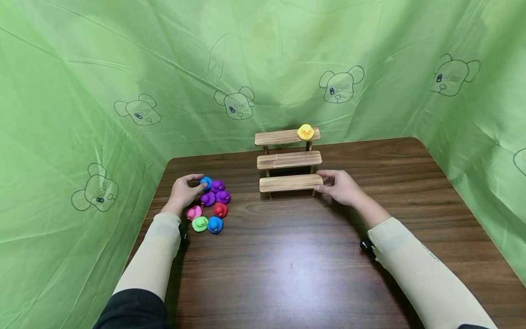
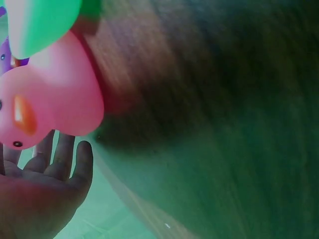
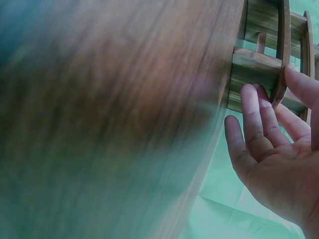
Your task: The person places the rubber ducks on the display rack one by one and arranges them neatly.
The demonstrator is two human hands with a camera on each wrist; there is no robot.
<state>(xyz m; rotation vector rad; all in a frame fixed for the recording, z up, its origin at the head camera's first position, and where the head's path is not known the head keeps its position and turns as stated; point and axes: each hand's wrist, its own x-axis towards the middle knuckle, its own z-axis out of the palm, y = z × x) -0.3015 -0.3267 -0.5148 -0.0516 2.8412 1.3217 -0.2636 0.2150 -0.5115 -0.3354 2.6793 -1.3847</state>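
My left hand point(image 1: 183, 193) reaches to the far end of a group of small rubber ducks and pinches a blue duck point(image 1: 206, 182) between thumb and fingers. Several purple ducks point(image 1: 207, 198) lie right beside it. My right hand point(image 1: 340, 188) grips the right end of the lowest step of a three-tier wooden stand point(image 1: 287, 183), thumb in front and fingers behind. On the top tier, toward the right, sits a yellow duck point(image 1: 306, 132). In the left wrist view a pink duck point(image 2: 50, 94) hides part of the left hand and what its fingertips hold.
Nearer to me in the group are a red duck point(image 1: 220, 210), a green duck point(image 1: 200, 224) and a second blue duck point(image 1: 215, 225). The stand is near the back edge of the brown wooden table point(image 1: 287, 274). Green curtains point(image 1: 279, 59) hang behind and at both sides.
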